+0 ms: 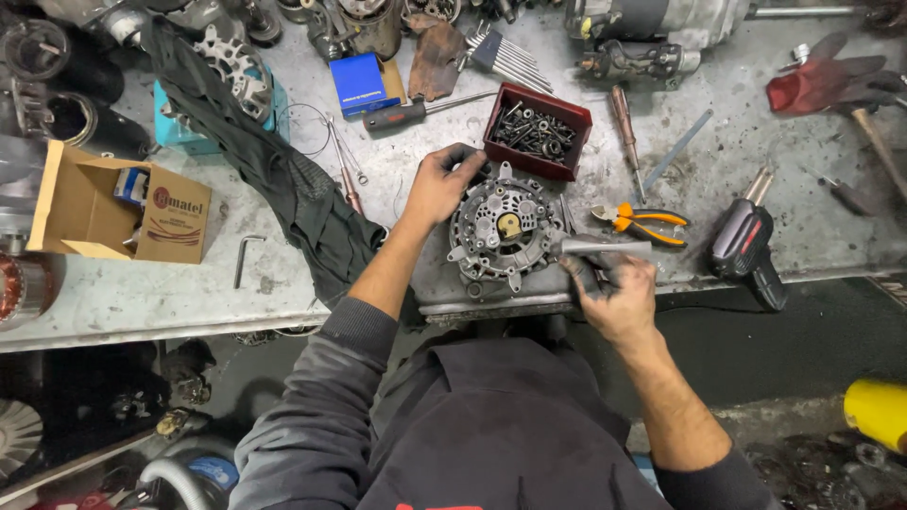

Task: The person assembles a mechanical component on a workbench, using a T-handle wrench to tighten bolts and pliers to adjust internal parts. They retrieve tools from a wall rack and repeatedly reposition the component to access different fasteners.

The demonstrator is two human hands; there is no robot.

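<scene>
Red screw tray (573,115) behind, orange-handled pliers (645,224) right of alternator housing (504,229).

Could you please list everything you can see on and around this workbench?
Workbench: one, grey metal, stained.
Alternator housing: one, silvery, round, at the front edge.
Metal tool: one, grey, lying across the housing's right side.
Tray of screws: one, red, behind the housing.
Pliers: one, orange handles, right of the housing.
Soldering gun: one, black and red, further right.
Screwdriver: one, black and red handle, left of the tray.
Blue box: one, at the back.
Cardboard box: one, brown, open, far left.
Dark cloth: one, draped diagonally.
Red glove: one, back right.
Left hand: on the housing's upper left rim.
Right hand: gripping the metal tool.
</scene>
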